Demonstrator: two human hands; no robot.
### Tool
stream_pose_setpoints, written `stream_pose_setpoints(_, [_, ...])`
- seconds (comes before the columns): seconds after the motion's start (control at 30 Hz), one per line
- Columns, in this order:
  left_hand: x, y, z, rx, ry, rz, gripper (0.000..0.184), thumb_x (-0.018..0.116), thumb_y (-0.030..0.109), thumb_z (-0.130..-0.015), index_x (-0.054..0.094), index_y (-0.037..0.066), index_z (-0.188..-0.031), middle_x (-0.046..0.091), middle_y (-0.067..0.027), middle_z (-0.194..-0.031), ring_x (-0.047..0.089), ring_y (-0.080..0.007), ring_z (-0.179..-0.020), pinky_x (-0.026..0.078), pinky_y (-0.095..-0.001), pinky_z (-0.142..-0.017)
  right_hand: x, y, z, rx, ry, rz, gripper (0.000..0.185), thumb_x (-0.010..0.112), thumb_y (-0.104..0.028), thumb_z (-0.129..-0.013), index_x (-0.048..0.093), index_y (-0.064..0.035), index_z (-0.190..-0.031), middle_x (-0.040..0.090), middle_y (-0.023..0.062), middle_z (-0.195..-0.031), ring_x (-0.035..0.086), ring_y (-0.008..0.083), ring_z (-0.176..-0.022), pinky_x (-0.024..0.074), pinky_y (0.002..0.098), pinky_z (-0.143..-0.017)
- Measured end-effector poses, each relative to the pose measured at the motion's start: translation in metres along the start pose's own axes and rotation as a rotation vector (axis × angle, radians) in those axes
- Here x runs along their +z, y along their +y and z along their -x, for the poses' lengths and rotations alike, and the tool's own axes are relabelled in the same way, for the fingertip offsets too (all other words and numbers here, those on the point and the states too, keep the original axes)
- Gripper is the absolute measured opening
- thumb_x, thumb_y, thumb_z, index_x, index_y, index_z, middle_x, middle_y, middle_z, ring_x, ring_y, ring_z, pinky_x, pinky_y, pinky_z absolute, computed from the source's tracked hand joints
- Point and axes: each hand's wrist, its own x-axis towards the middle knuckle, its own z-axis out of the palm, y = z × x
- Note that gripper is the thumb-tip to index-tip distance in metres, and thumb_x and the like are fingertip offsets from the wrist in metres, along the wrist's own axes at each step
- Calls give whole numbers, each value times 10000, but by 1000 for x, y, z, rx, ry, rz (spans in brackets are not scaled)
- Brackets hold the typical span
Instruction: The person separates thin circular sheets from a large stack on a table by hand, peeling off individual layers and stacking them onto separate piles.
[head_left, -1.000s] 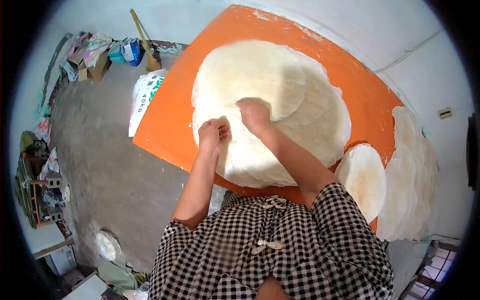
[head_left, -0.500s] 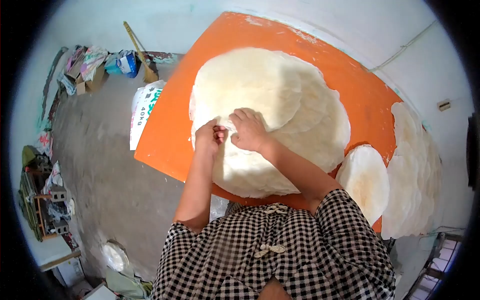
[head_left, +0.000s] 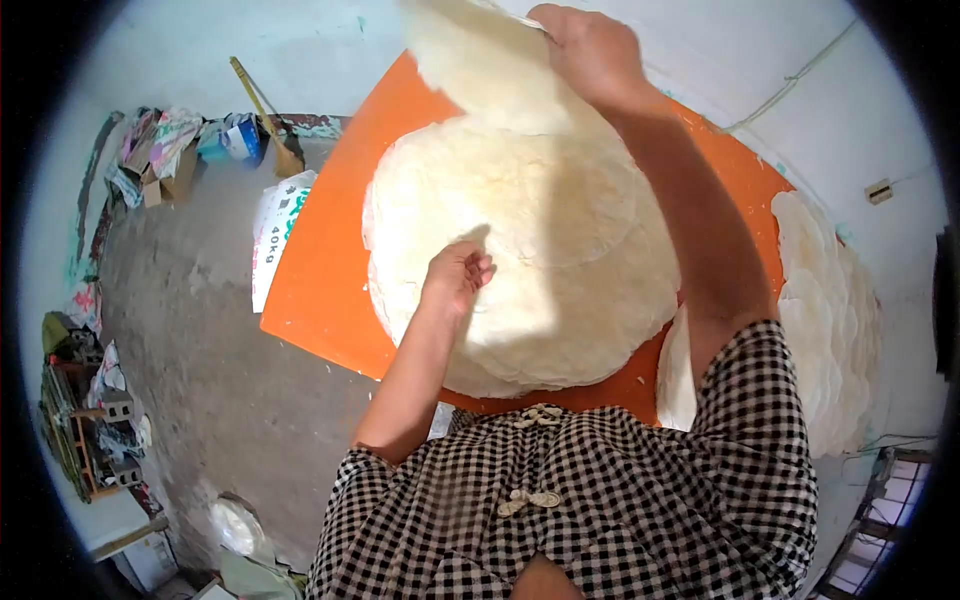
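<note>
Right hand (head_left: 598, 58): fingers are clamping a pale sheet (head_left: 490, 80) by its edge.
Pale sheet: is hanging over the stack's (head_left: 590, 265) far side.
Left hand (head_left: 458, 275): is holding its fingers curled together over the stack.
Stack: is lying on the orange counter (head_left: 312, 275).

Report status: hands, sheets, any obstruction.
Right grip holding raised sheet by its edge. Left grip curled over round stack, seemingly empty. Raised sheet partly out of frame. No obstruction visible.
</note>
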Motion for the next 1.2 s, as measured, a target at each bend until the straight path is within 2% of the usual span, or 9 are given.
stream_pose_setpoints(0.07, [0,-9,-11,-5,105,-3,138,475,115,-867,491,-20,-846,511,-115,-765,535,-215,-676,494,-320,-625,12,9,17,-331,291,89,149,455,-117,-755,597,-106,-799,607,118,-729,591,296,-691,443,426,-591])
stream_pose_setpoints(0.13, [-1,-12,-19,38,128,-10,143,465,111,-868,491,-29,-849,506,-117,-769,528,-215,-676,490,-320,-608,44,17,49,-446,98,192,174,449,-154,-788,594,-89,-859,595,116,-781,567,286,-732,444,398,-620])
stream_pose_setpoints(0.2, [3,-8,-22,36,162,-25,155,441,98,-873,494,-46,-853,516,-129,-763,529,-216,-659,483,-310,-580,96,16,97,-347,78,10,73,483,-113,-698,512,-101,-633,530,91,-605,546,287,-586,443,406,-547])
stream_pose_setpoints(0.3, [10,-3,-28,10,206,-39,100,443,22,-822,509,-51,-840,540,-127,-700,516,-190,-558,452,-282,-489,170,15,177,-232,-106,-102,52,493,-114,-687,513,-92,-644,523,92,-622,546,278,-618,450,402,-550])
stream_pose_setpoints(0.47, [-5,11,-40,-86,205,-127,96,442,-18,-796,533,-49,-807,557,-131,-673,503,-172,-506,413,-256,-427,172,-1,204,-138,-75,-132,45,495,-121,-689,524,-86,-689,541,81,-703,558,259,-718,457,390,-563])
stream_pose_setpoints(0.73, [26,24,-12,11,245,-318,232,510,212,-845,505,22,-712,527,-63,-606,432,-116,-448,326,-223,-372,144,-10,206,-111,-89,-253,158,578,-175,-648,542,-66,-757,542,91,-805,548,278,-790,441,403,-637])
stream_pose_setpoints(0.93, [32,35,-58,-269,196,-140,195,445,153,-854,474,-20,-769,559,-151,-665,425,-136,-431,300,-239,-316,150,-22,195,46,0,-275,211,605,-226,-658,568,-75,-802,572,113,-874,563,297,-829,435,430,-696])
stream_pose_setpoints(1.03, [58,50,-27,-16,-31,-221,201,462,187,-868,461,-6,-925,580,-150,-784,519,-166,-573,432,-260,-476,161,0,169,340,-195,-356,174,542,-231,-731,586,-93,-828,609,151,-817,592,320,-766,457,465,-692])
stream_pose_setpoints(1.2, [20,55,44,196,-112,-405,238,458,227,-883,482,9,-976,578,-109,-908,560,-181,-771,446,-296,-643,53,29,91,158,-116,329,122,495,-187,-783,580,-111,-742,599,77,-716,582,258,-662,482,368,-596])
